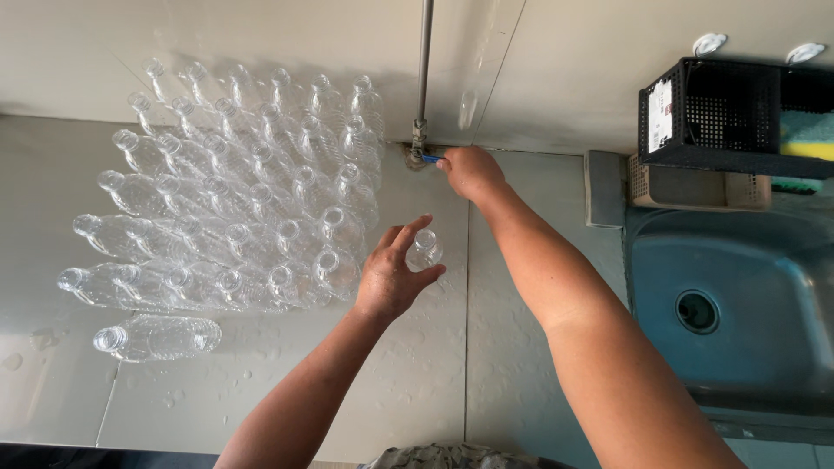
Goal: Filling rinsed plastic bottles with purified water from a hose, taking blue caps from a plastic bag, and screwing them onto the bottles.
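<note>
My left hand (388, 276) grips a clear plastic bottle (425, 250), open neck up, near the middle of the steel counter. Farther back, my right hand (471, 172) rests on the small blue-handled tap (423, 156) at the foot of a vertical metal pipe (425, 61) against the wall. Several empty clear bottles (243, 208) stand packed in rows to the left of my left hand. One more clear bottle (156, 337) stands apart at the front left.
A steel sink (738, 304) with a round drain lies at the right. Above it hangs a black mesh basket (738, 122) holding a yellow-green sponge (806, 139). The counter (417, 382) is wet with droplets.
</note>
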